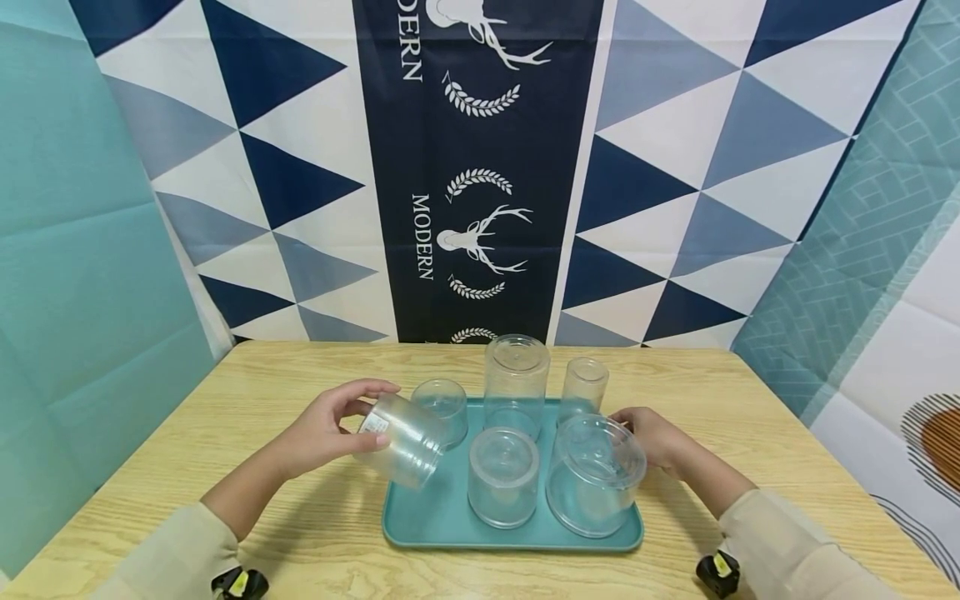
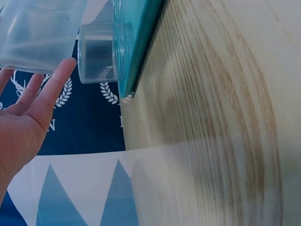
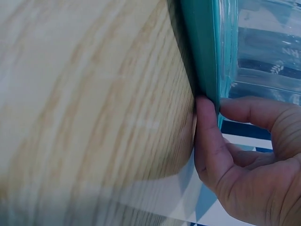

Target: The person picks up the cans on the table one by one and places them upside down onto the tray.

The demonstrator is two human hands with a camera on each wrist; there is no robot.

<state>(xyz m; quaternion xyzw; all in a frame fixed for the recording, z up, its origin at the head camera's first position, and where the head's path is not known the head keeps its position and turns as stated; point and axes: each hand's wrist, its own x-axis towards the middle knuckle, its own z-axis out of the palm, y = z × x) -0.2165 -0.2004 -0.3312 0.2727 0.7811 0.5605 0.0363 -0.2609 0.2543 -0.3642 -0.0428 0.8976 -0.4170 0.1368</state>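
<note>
My left hand [image 1: 330, 427] grips a clear jar [image 1: 411, 446] with a small white label, tilted over the left front part of a teal tray [image 1: 442, 535]. In the left wrist view the fingers [image 2: 51, 98] lie along this jar. At the tray's right side, my right hand [image 1: 662, 446] pinches the rim between thumb and finger, as the right wrist view shows. Right beside that hand stands a wide clear jar [image 1: 596, 487], partly covering the fingertips in the head view. A shorter clear jar [image 1: 503, 483] stands at the tray's front middle.
Along the back of the tray stand a low clear jar [image 1: 441, 408], a tall clear jar [image 1: 516, 379] and a narrow one [image 1: 585, 385]. The tray lies on a wood-grain table [image 1: 300, 533]. Behind the table hangs a patterned cloth [image 1: 480, 167].
</note>
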